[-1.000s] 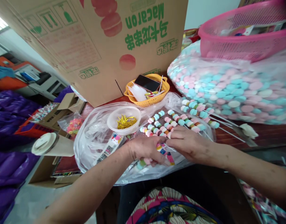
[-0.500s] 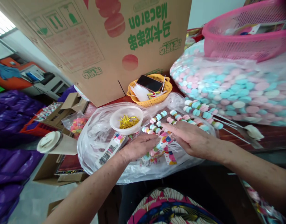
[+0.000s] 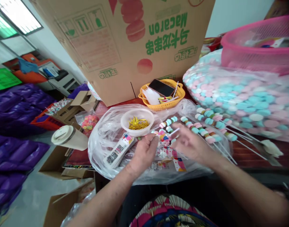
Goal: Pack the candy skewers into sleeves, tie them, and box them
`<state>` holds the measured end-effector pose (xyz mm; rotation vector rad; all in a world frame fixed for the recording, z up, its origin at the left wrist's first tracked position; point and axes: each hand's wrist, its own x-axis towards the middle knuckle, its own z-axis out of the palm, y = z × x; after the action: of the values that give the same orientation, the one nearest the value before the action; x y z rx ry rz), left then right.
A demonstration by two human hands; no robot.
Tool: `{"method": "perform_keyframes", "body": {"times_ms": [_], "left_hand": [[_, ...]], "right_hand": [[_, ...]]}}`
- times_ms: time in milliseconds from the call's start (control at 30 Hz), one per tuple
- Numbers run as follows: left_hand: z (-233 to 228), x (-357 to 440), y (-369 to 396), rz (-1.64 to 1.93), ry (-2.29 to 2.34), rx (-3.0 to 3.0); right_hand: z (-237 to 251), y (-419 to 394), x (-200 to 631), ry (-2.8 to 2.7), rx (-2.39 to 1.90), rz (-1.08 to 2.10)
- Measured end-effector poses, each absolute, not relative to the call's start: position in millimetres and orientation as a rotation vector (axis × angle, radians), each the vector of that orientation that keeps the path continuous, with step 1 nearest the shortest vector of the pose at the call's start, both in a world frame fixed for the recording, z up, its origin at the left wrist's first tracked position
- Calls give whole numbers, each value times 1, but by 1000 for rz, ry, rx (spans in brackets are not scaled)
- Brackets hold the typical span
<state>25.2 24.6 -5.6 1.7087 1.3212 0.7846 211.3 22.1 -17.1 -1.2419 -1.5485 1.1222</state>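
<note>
Between the two hands sits a candy skewer (image 3: 163, 136): left hand (image 3: 144, 152) pinches its wrapper, right hand (image 3: 190, 145) blurred, grip unclear. Steady the stick just beyond the pinch, keeping loose skewers (image 3: 206, 124) undisturbed.
</note>
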Motion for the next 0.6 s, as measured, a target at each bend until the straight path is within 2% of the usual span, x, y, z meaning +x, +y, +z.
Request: {"method": "perform_keyframes", "body": {"times_ms": [67, 133, 267, 333, 400, 467, 533, 600], "left_hand": [[-5, 27, 17, 781, 1432, 1888], [-6, 25, 10, 756, 1430, 1942], [0, 10, 7, 676, 1025, 1618], [6, 0, 12, 547, 848, 1523], [10, -8, 17, 464, 854, 1561], [11, -14, 22, 477, 992, 1585], [8, -19, 25, 532, 1110, 1520], [4, -24, 27, 627, 1136, 1430]], "right_hand": [[-26, 13, 194, -1427, -1243, 1405], [-31, 5, 176, -1279, -1180, 1534], [-28, -1, 158, -1245, -1058, 1563], [-24, 2, 157, -1437, -1122, 1447], [-21, 8, 158, -1758, -1201, 1121], [-16, 17, 160, -1999, -1221, 567], [-10, 26, 163, -2125, -1104, 19], [-4, 32, 164, -2308, -838, -327]]}}
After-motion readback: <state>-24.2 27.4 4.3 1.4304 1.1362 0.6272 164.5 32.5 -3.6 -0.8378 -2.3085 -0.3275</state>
